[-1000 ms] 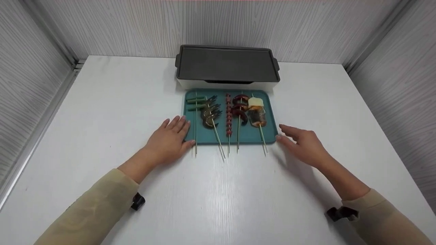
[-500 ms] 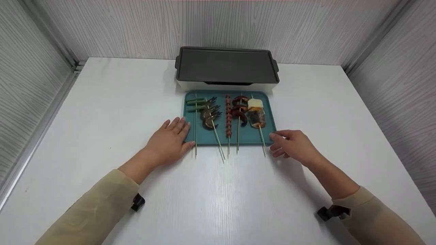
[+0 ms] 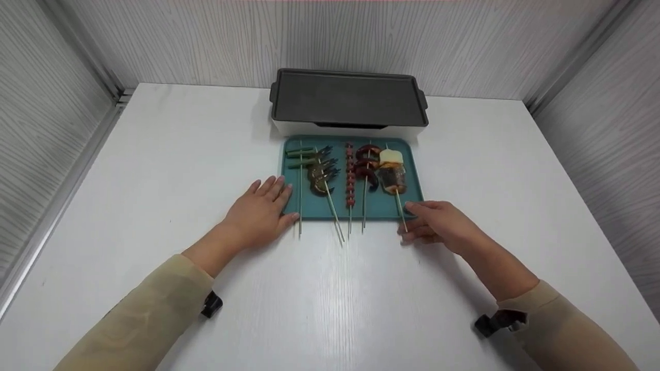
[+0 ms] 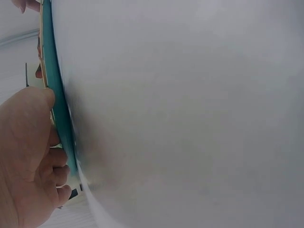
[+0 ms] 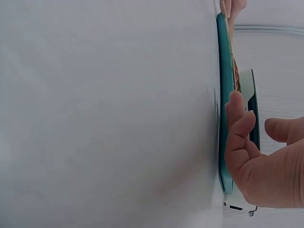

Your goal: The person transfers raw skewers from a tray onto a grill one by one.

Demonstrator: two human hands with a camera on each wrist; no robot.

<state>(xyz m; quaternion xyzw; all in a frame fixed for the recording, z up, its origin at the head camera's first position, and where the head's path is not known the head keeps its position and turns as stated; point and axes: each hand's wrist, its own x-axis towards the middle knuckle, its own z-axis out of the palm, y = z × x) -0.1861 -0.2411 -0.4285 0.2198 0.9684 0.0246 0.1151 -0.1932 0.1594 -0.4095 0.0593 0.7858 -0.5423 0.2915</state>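
In the head view, a teal tray (image 3: 337,212) holds several food skewers whose sticks overhang its front edge. My left hand (image 3: 259,212) rests along the tray's left side, fingers spread and thumb by the stick of the green vegetable skewer (image 3: 301,185). At the front right corner is my right hand (image 3: 438,224). Its fingers reach beneath the stick end of a skewer with a white block and a brown slab (image 3: 393,178). The right wrist view shows the thumb (image 5: 278,129) apart from the bent fingers (image 5: 240,128).
Behind the tray stands a white grill with a dark flat plate (image 3: 350,98). Between the hands lie a brown, leggy skewer (image 3: 320,180), a skewer of small red pieces (image 3: 350,178) and one of dark red curled pieces (image 3: 367,164). Pale panels enclose the white table (image 3: 319,299).
My right hand has moved left from beside the tray's corner to the rightmost skewer's stick, its fingers now beneath the stick end. My left hand has stayed on the tray's left edge.
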